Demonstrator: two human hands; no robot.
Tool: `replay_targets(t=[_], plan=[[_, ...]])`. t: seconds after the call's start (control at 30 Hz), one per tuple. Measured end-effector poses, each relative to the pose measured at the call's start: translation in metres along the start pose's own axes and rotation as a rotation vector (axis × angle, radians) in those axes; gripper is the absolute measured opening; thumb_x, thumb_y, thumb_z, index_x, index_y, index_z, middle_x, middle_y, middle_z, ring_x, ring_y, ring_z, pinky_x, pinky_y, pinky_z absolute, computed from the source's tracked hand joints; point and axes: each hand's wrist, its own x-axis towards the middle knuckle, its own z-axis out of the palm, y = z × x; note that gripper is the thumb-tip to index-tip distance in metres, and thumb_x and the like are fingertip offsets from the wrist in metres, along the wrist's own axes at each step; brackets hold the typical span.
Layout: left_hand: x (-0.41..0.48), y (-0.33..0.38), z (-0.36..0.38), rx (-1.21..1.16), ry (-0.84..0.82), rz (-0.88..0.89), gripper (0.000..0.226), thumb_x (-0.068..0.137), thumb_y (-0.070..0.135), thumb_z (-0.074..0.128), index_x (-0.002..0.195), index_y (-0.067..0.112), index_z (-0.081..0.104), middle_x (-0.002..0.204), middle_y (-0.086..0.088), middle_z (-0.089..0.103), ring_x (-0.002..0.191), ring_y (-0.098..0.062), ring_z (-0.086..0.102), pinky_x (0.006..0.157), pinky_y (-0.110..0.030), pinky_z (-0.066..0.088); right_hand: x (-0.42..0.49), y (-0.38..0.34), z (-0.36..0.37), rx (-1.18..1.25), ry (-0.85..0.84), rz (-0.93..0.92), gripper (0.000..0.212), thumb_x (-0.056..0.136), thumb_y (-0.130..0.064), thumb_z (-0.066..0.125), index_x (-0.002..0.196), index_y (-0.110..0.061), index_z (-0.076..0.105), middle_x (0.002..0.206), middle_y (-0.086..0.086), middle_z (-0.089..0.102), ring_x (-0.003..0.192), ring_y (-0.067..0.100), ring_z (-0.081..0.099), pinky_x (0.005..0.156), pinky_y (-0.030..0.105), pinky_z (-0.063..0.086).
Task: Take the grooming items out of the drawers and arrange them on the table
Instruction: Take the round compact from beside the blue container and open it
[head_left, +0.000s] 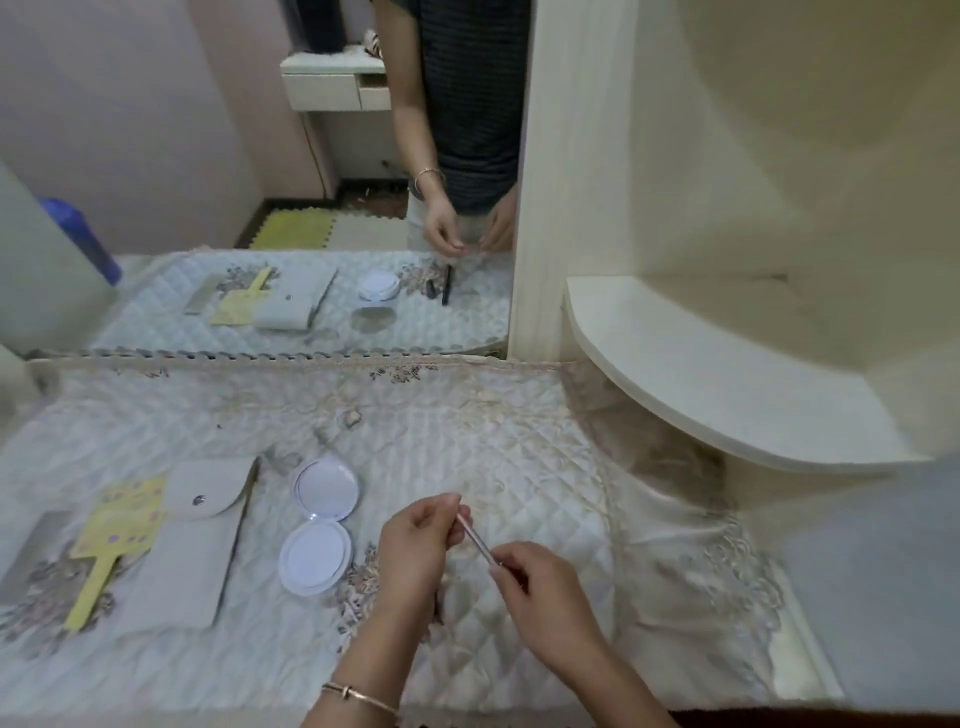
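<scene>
Both my hands are over the quilted table cover (467, 426), pinching one thin silvery stick (480, 540) between them. It could be a pencil or a slim tool; too blurred to say. Left hand (421, 551) grips its upper end with closed fingertips; right hand (545, 592) grips the lower end the same way. A bangle (358, 696) sits on my left wrist. Left of the hands lies an open round white compact (319, 525), flat on the cover. Further left lie a grey snap pouch (197, 540), then a yellow paddle-shaped mirror or comb (117, 540), touching the pouch edge. The wall mirror (311, 208) behind reflects everything.
</scene>
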Motion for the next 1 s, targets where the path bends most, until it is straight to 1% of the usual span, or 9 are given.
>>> replay_targets(t=[0.07,0.13,0.23,0.3,0.4,0.53,0.67,0.83,1.0], plan=[[0.005,0.011,-0.008,-0.077,0.097,0.007,0.019,0.086,0.014,0.061,0.073,0.003,0.068,0.056,0.002,0.067,0.050,-0.002,0.061,0.055,-0.013,0.049,-0.004,0.002,0.003,-0.059,-0.014,0.005,0.015,0.085,-0.017,0.057,0.075,-0.028,0.058,0.071,-0.012,0.055,0.068,-0.002,0.051,0.064,0.014,0.039],[0.017,0.030,-0.026,-0.167,0.173,0.019,0.018,0.087,0.013,0.061,0.072,0.003,0.065,0.062,-0.004,0.066,0.051,-0.003,0.061,0.055,-0.014,0.053,-0.011,0.011,0.005,-0.023,0.016,0.103,0.027,0.081,-0.014,0.063,0.066,-0.036,0.056,0.058,-0.016,0.057,0.060,-0.008,0.052,0.061,0.009,0.039],[0.034,0.050,-0.044,0.068,0.095,0.115,0.015,0.085,0.015,0.063,0.080,0.001,0.067,0.071,-0.009,0.066,0.062,-0.015,0.059,0.056,-0.018,0.054,-0.017,0.026,0.002,0.149,0.154,0.310,0.043,0.075,-0.007,0.070,0.052,-0.041,0.056,0.050,-0.015,0.064,0.058,-0.011,0.058,0.054,0.003,0.041],[0.033,0.046,-0.037,0.375,0.015,0.158,0.012,0.081,0.019,0.068,0.079,0.007,0.066,0.070,-0.008,0.067,0.057,-0.013,0.058,0.057,-0.022,0.051,-0.011,0.027,0.004,0.172,0.143,0.359,0.039,0.076,-0.009,0.069,0.058,-0.041,0.056,0.055,-0.009,0.065,0.063,-0.010,0.059,0.054,0.003,0.041],[0.026,0.018,-0.015,0.703,-0.133,0.180,0.016,0.076,0.023,0.072,0.067,0.016,0.061,0.060,0.003,0.063,0.042,0.000,0.053,0.045,-0.012,0.040,0.008,0.024,0.008,0.187,0.116,0.373,0.027,0.078,-0.012,0.066,0.068,-0.036,0.062,0.070,-0.007,0.069,0.072,-0.001,0.062,0.056,0.004,0.042],[0.029,-0.018,0.002,0.986,-0.251,0.282,0.019,0.082,0.026,0.064,0.070,0.021,0.050,0.070,0.004,0.057,0.068,-0.012,0.056,0.059,-0.023,0.038,0.027,0.021,0.018,0.136,0.080,0.327,0.014,0.080,-0.009,0.064,0.090,-0.018,0.068,0.064,-0.010,0.058,0.061,-0.012,0.056,0.056,0.002,0.040],[0.034,-0.028,0.004,1.099,-0.287,0.331,0.010,0.087,0.024,0.053,0.079,0.018,0.049,0.081,-0.003,0.055,0.080,-0.018,0.055,0.063,-0.024,0.031,0.033,0.020,0.028,0.086,0.088,0.326,0.012,0.081,-0.013,0.064,0.093,-0.013,0.068,0.065,-0.013,0.058,0.061,-0.001,0.056,0.057,0.003,0.041],[0.033,-0.032,0.006,1.110,-0.264,0.361,0.010,0.089,0.021,0.047,0.081,0.017,0.046,0.084,0.001,0.044,0.086,-0.021,0.056,0.063,-0.025,0.028,0.033,0.018,0.037,0.086,0.100,0.332,0.018,0.083,-0.018,0.064,0.099,-0.012,0.067,0.083,0.002,0.069,0.078,0.013,0.063,0.075,0.027,0.052],[0.027,-0.032,-0.002,1.111,-0.225,0.345,0.012,0.091,0.023,0.044,0.087,0.014,0.052,0.087,0.003,0.040,0.091,-0.022,0.054,0.067,-0.027,0.031,0.031,0.016,0.034,0.055,0.096,0.331,0.030,0.082,-0.012,0.063,0.112,-0.008,0.059,0.069,-0.008,0.055,0.072,0.013,0.057,0.074,0.024,0.047]])
